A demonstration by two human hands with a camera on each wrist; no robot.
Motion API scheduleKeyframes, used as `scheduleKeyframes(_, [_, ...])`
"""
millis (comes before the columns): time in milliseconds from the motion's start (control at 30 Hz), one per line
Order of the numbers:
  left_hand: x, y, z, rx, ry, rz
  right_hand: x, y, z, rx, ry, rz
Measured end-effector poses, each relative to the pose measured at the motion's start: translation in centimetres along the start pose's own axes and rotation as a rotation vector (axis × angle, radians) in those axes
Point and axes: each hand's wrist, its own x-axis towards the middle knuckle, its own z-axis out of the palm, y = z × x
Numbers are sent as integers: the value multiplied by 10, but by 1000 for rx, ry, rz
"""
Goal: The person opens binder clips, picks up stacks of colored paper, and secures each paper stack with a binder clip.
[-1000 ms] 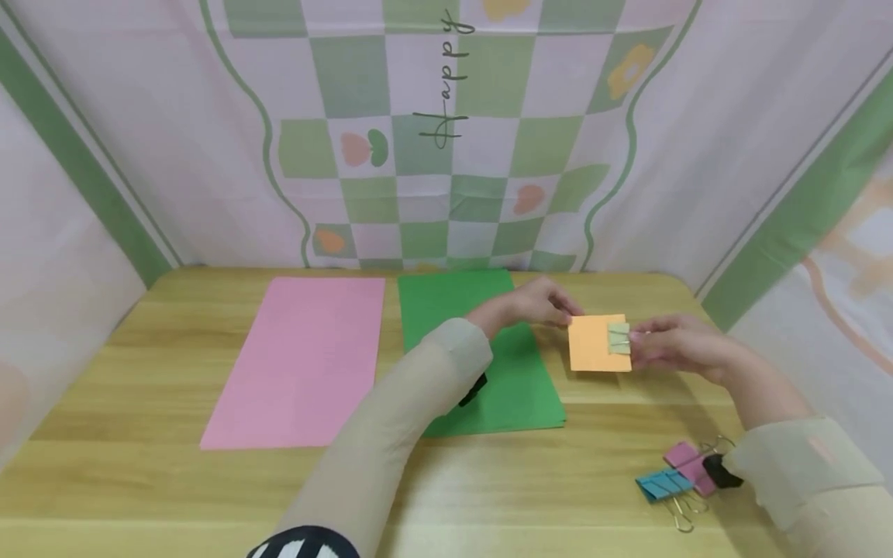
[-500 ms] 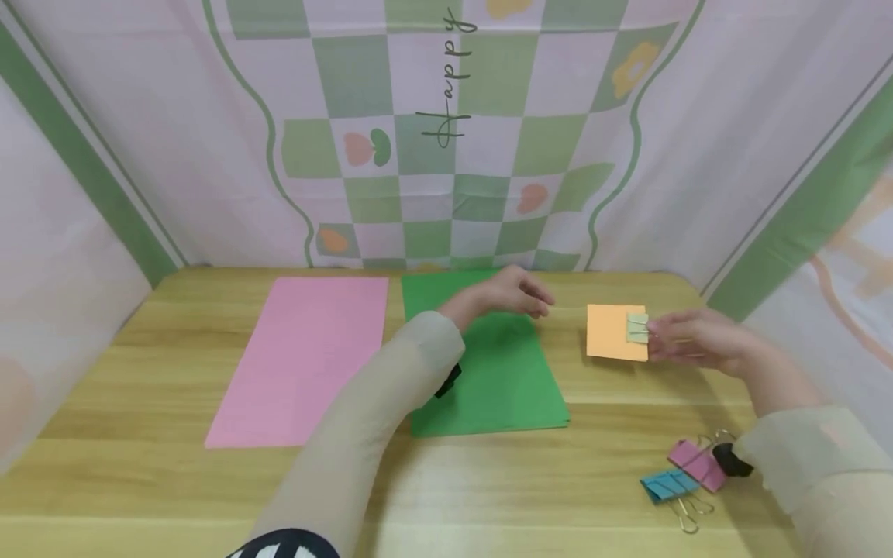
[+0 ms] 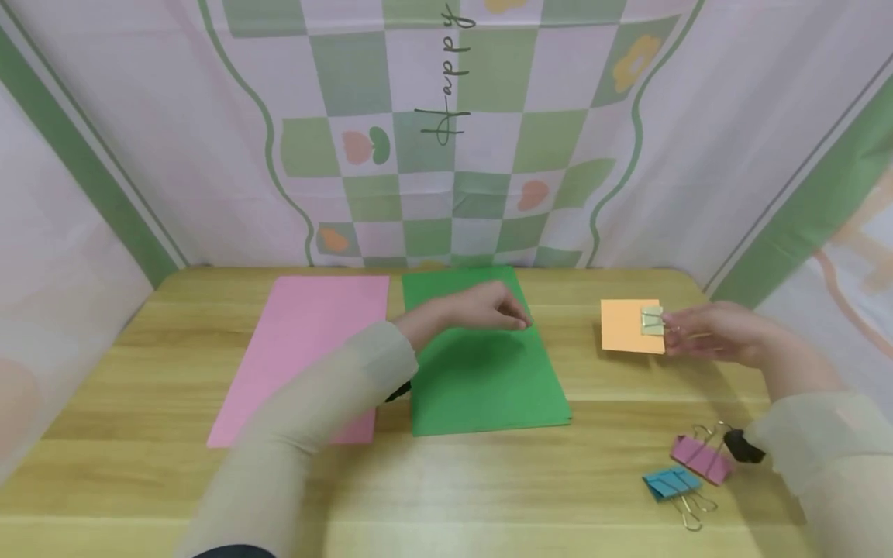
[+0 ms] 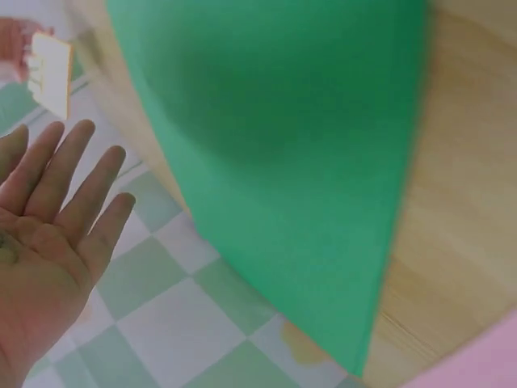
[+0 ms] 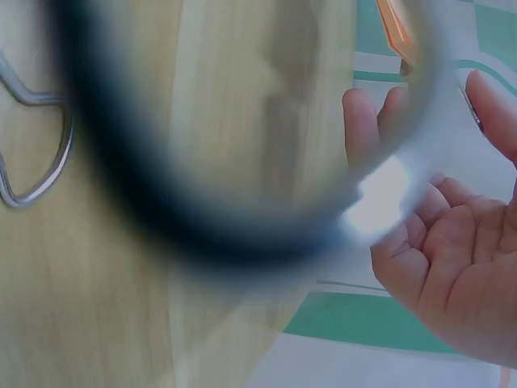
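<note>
My right hand (image 3: 729,332) pinches the wire handle of a pale yellow-green binder clip (image 3: 653,321), which is clamped on the right edge of a square orange sticky note pad (image 3: 623,325). The pad is at the right rear of the table, and part of its orange edge (image 5: 393,28) shows in the right wrist view. Over the green paper (image 3: 481,380), my left hand (image 3: 484,306) hovers holding nothing. Its fingers (image 4: 71,174) are extended in the left wrist view, the palm turned to the camera.
A pink sheet (image 3: 321,325) lies left of the green paper on the wooden table (image 3: 488,496). At the front right are a blue binder clip (image 3: 672,483), a pink one (image 3: 701,459) and a black one (image 3: 743,446), partly behind the right sleeve. A patterned curtain (image 3: 418,194) hangs behind.
My left hand has left the pad's corner and moved left over the green paper. The right hand has carried the clipped pad to the right and slightly back.
</note>
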Motion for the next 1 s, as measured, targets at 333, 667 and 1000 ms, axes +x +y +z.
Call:
scheduleKeyframes(333, [-48,-2,15,519,-117,46,8,-17,0,-89,-20,31])
scheduleKeyframes(667, [-113,-19,29,789,-137,-18,9,-27,1,-102,4,75])
scheduleKeyframes(1000, [-135,-25,39,854,-125,5,16,-28,-1,-60,-9,115])
